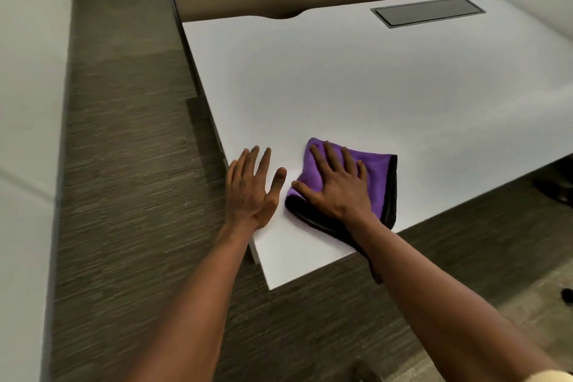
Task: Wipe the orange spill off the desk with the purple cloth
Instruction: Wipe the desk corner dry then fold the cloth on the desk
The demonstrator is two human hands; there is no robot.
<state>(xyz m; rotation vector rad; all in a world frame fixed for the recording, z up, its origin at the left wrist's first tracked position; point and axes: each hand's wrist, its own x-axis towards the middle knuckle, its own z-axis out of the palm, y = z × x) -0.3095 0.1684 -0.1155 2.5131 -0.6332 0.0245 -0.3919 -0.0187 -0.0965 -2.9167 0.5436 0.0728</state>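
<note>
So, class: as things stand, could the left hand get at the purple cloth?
Probably yes. The left hand lies flat on the desk just beside the purple cloth, with only bare desktop between them. The right hand presses on most of the cloth, though, so mainly its near edge is free.

**Soft indoor light, wide-angle bend**

Even, diffuse light falls on the white desk (pixel 356 87), which reads bright with no hard glare. A faint shadow sits under the left hand (pixel 251 189). Straight edges bow toward the frame borders (typical of a wide lens). The carpet (pixel 130 164) and forearms look slightly smeared and soft.
</note>
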